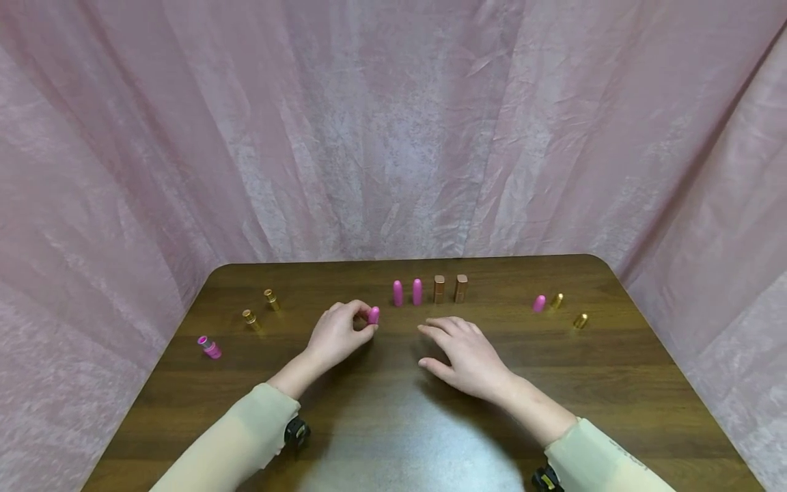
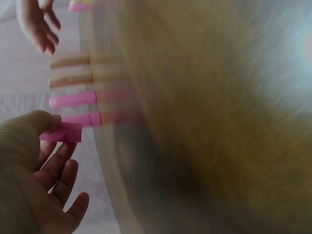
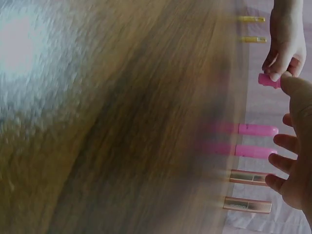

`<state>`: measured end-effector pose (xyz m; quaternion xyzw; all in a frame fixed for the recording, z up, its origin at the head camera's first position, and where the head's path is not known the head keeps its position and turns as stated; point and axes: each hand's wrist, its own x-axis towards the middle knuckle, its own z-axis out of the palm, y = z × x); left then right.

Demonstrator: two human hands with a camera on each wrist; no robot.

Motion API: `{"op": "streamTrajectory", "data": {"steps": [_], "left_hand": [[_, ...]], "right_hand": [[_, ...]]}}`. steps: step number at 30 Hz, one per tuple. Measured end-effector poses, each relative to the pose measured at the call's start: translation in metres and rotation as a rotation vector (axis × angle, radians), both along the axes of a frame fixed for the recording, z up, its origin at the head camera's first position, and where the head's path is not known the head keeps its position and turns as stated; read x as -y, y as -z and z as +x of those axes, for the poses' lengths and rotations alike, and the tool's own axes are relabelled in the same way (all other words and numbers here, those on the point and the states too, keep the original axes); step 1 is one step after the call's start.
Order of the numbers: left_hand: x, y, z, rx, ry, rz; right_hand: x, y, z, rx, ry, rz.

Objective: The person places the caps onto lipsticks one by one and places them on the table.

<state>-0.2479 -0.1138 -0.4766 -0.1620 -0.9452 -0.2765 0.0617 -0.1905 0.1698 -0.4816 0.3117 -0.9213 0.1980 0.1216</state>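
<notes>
Pink piece (image 1: 374, 315) is pinched in left grip (image 1: 334, 336), toward far edge of table (image 1: 393, 410), left of two upright pink tubes (image 1: 417, 292) and two copper tubes (image 1: 439, 290); right grip (image 1: 472, 362) is held relaxed, unclenched. Gold caps (image 1: 581, 320), pink cap (image 1: 539, 304) set toward right edge; gold bases (image 1: 251, 319), pink base (image 1: 212, 350) toward left

From my remote station I see a brown wood-grain table (image 1: 627, 389) with rounded far corners, its grain running from side to side. A pale pink, velvety curtain (image 1: 393, 137) hangs in soft vertical folds behind the table and continues past its left and right sides. I notice a long, darker crease beyond the table's far right corner. A whitish patch of reflected light (image 1: 393, 447) shines on the table's near middle.
</notes>
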Motion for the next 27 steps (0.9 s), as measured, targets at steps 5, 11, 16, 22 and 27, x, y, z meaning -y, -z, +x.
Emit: {"op": "streamTrajectory", "data": {"steps": [5, 11, 16, 22, 27], "left_hand": [[0.005, 0.001, -0.023, 0.094, -0.066, 0.110], [0.001, 0.005, -0.043, 0.176, -0.115, 0.192], [-0.007, 0.010, -0.055, 0.207, -0.129, 0.171], [-0.013, 0.015, -0.063, 0.236, -0.143, 0.183], [-0.015, 0.019, -0.066, 0.245, -0.138, 0.188]], "right_hand": [[-0.002, 0.006, -0.002, 0.000, 0.011, 0.115], [-0.004, 0.009, -0.004, -0.012, 0.014, 0.206], [-0.008, 0.010, -0.005, 0.006, 0.015, 0.205], [-0.013, 0.013, -0.003, 0.045, 0.029, 0.226], [-0.017, 0.015, -0.002, 0.042, 0.032, 0.220]]}}
